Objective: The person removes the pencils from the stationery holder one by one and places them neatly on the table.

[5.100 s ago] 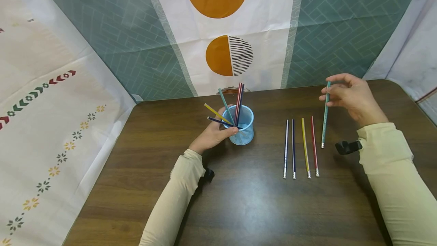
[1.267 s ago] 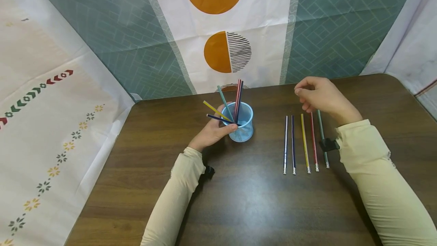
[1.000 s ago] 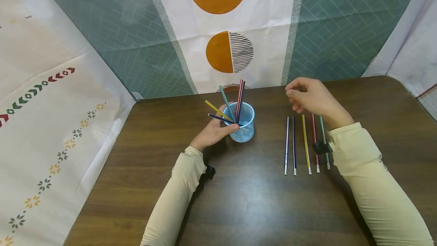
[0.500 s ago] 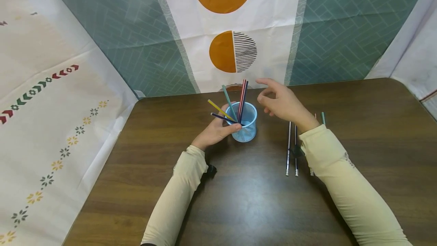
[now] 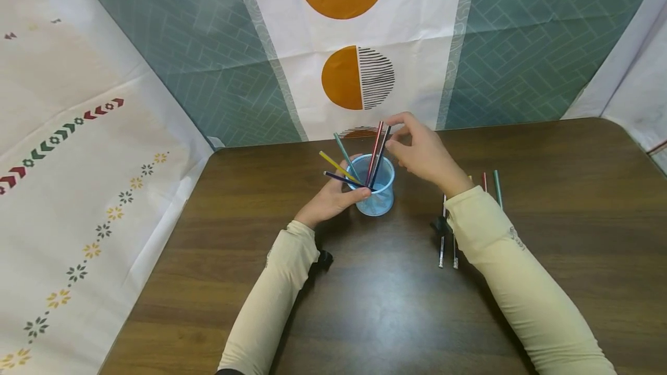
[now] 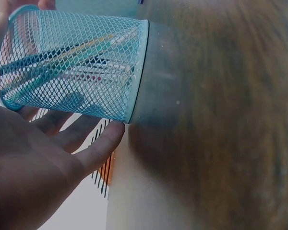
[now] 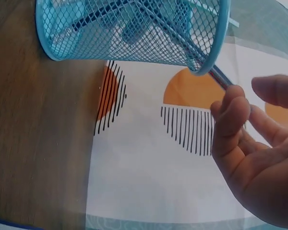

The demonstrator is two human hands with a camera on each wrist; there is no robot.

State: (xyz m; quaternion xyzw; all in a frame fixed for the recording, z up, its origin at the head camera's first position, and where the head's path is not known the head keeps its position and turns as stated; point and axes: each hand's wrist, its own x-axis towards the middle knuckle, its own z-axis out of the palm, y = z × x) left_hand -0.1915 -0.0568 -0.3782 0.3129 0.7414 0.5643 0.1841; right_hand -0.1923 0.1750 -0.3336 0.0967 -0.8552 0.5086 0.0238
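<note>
My left hand (image 5: 329,201) holds a light blue mesh pencil cup (image 5: 379,204) from its left side, thumb at the front of the rim. Inside it lean a teal pencil (image 5: 344,151), a yellow pencil (image 5: 333,162), a dark blue pencil (image 5: 336,176) and a red striped pencil (image 5: 374,152). At the cup's right, my right hand (image 5: 423,156) pinches the upper end of another dark pencil (image 5: 382,149), whose lower part stands in the cup. The right wrist view shows curled fingers (image 7: 230,115) at that pencil's end. Through the mesh (image 6: 72,57), the left wrist view shows the pencils' lower ends.
Right of the cup several pencils lie in a row on the brown table (image 5: 208,282), among them a silvery one (image 5: 442,253), a red one (image 5: 484,181) and a teal one (image 5: 498,187). My right sleeve (image 5: 484,221) partly covers them. A patterned cloth (image 5: 411,74) hangs behind.
My right hand has laid a teal pencil at the row's right end, then moved left to the cup. The dark pencil there now tilts right, apart from the red one. My left hand keeps its hold.
</note>
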